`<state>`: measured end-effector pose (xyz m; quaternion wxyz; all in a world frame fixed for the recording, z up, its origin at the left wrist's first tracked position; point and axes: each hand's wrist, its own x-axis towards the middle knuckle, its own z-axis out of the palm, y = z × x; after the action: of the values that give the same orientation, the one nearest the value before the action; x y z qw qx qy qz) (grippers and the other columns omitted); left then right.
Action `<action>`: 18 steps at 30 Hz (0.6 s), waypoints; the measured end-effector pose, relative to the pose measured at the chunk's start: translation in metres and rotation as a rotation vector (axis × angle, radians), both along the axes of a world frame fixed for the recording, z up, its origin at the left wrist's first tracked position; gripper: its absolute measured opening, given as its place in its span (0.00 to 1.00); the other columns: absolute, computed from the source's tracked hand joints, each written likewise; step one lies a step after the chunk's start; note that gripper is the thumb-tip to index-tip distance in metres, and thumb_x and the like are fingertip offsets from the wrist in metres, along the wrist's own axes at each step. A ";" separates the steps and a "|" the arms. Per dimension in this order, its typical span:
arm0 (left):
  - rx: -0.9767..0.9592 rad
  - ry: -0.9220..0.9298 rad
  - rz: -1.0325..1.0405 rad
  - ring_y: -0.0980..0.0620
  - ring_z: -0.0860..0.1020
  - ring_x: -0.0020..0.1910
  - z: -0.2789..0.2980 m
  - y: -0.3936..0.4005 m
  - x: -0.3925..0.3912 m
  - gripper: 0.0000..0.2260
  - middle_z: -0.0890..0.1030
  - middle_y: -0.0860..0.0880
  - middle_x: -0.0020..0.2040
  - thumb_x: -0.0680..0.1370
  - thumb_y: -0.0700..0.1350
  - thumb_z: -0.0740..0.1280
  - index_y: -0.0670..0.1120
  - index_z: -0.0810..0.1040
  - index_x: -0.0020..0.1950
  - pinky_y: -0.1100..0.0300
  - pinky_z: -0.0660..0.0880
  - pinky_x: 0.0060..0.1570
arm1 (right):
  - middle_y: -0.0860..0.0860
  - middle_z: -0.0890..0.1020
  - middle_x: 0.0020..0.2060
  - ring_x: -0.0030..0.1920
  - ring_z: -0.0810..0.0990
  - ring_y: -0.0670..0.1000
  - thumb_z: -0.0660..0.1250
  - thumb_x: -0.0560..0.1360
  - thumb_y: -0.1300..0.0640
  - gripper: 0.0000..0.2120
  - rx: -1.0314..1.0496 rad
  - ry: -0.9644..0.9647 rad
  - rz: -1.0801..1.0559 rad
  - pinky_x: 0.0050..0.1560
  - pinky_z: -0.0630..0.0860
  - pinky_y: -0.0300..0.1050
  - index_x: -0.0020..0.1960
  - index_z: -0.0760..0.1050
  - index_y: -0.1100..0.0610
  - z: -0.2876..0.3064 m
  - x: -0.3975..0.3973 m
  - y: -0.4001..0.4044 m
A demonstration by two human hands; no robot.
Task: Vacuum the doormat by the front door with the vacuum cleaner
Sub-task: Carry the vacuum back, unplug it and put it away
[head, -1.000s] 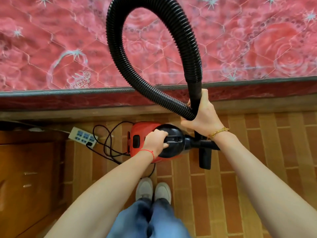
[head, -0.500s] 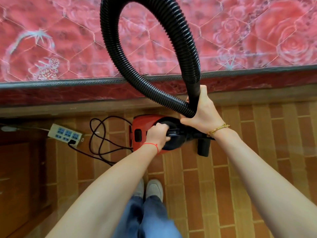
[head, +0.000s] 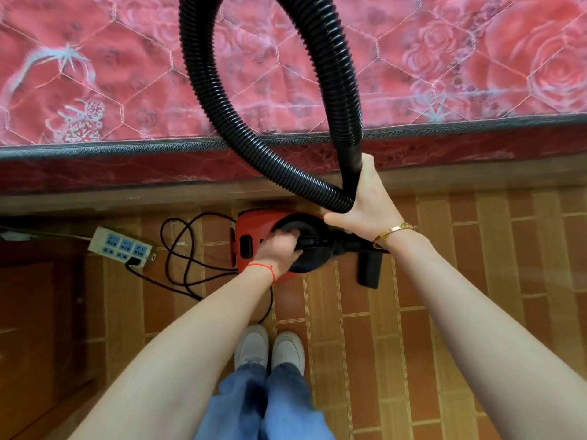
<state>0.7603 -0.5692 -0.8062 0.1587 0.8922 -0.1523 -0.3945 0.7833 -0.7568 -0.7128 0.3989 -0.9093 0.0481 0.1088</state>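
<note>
Left hand [head: 279, 250] blurred; hose [head: 203, 74] top cropped

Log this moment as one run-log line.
left hand: grips vacuum cleaner handle | right hand: holds hose | power cord: plugged into power strip | doormat: unseen

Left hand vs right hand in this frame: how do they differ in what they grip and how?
The left hand curls over the black handle on the red canister vacuum cleaner low by the floor; the right hand grips the black ribbed hose where its two ends meet, higher up. The left hand's wrist bears a thin red string, the right hand's a gold bangle. The left hand is blurred, the right hand sharp. Both grip parts of the same vacuum.
</note>
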 end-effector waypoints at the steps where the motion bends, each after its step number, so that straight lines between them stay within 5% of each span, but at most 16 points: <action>1: -0.001 -0.010 -0.003 0.42 0.74 0.59 0.003 -0.001 0.000 0.14 0.74 0.42 0.60 0.80 0.47 0.62 0.44 0.69 0.64 0.51 0.73 0.55 | 0.47 0.66 0.54 0.53 0.70 0.48 0.76 0.61 0.51 0.40 -0.014 -0.007 0.006 0.50 0.72 0.43 0.65 0.57 0.54 0.002 0.000 0.000; 5: 0.042 -0.015 -0.024 0.41 0.73 0.60 0.021 -0.005 -0.005 0.18 0.73 0.41 0.64 0.80 0.42 0.59 0.44 0.66 0.70 0.52 0.71 0.55 | 0.50 0.64 0.66 0.66 0.66 0.51 0.79 0.59 0.45 0.54 -0.046 0.060 -0.031 0.66 0.67 0.48 0.74 0.50 0.55 0.011 0.000 -0.003; 9: 0.028 -0.065 0.001 0.42 0.70 0.65 0.043 -0.002 -0.008 0.24 0.71 0.42 0.69 0.79 0.39 0.60 0.44 0.62 0.75 0.52 0.69 0.62 | 0.53 0.59 0.73 0.70 0.64 0.56 0.78 0.52 0.36 0.67 -0.104 0.151 -0.114 0.69 0.66 0.58 0.77 0.40 0.50 0.025 -0.005 -0.001; 13: 0.012 -0.062 0.006 0.42 0.69 0.68 0.067 0.015 -0.010 0.24 0.70 0.42 0.70 0.78 0.40 0.61 0.43 0.63 0.75 0.53 0.67 0.67 | 0.53 0.49 0.77 0.76 0.51 0.55 0.81 0.56 0.41 0.69 -0.176 0.192 -0.143 0.74 0.56 0.56 0.77 0.34 0.54 0.046 -0.009 0.001; 18: -0.056 -0.138 0.059 0.43 0.73 0.63 0.097 0.036 -0.009 0.22 0.76 0.42 0.65 0.77 0.41 0.62 0.43 0.68 0.72 0.51 0.70 0.63 | 0.51 0.47 0.77 0.77 0.49 0.53 0.79 0.58 0.40 0.66 -0.179 0.220 -0.177 0.76 0.53 0.53 0.77 0.37 0.55 0.067 -0.011 0.001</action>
<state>0.7510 -0.5331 -0.7095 0.1842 0.9165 -0.1474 -0.3230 0.7718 -0.7556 -0.6455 0.3167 -0.9160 0.1810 0.1671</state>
